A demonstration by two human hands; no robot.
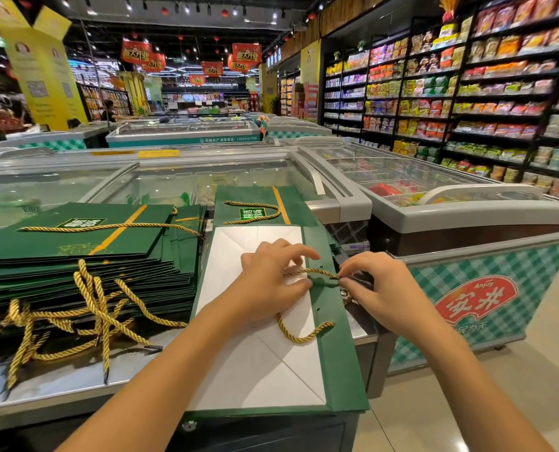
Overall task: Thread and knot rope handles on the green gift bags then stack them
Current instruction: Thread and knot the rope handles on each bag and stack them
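A green gift bag (335,360) lies flat at the near edge of the steel bench (59,386), its white inner face up and a green band with punched holes running down its right side. The left hand (268,282) rests on the white face, its thumb and forefinger pinching the gold rope (304,338) just left of the band. The other fingers (299,252) arch above the rope. The right hand (382,288) is at the bag's right edge, its fingertips pressed together on the rope's dark tip, which sits on the band between two holes.

From that tip the rope runs left to the left hand and passes under it. It comes out nearer the viewer as a slack loop on the white face, and its other end lies on the band.

Left of this bag stands a tall stack of green bags (76,256) with one rope laid across the top bag. Loose gold ropes (92,318) lie tangled in front of that stack on the bench. Beyond the bag, touching its far edge, lies another green bag (255,197) with a rope handle already on it. To the right of the bag stands a chest freezer (467,223) with a checked front panel, and stocked shelves (467,93) stand behind it.
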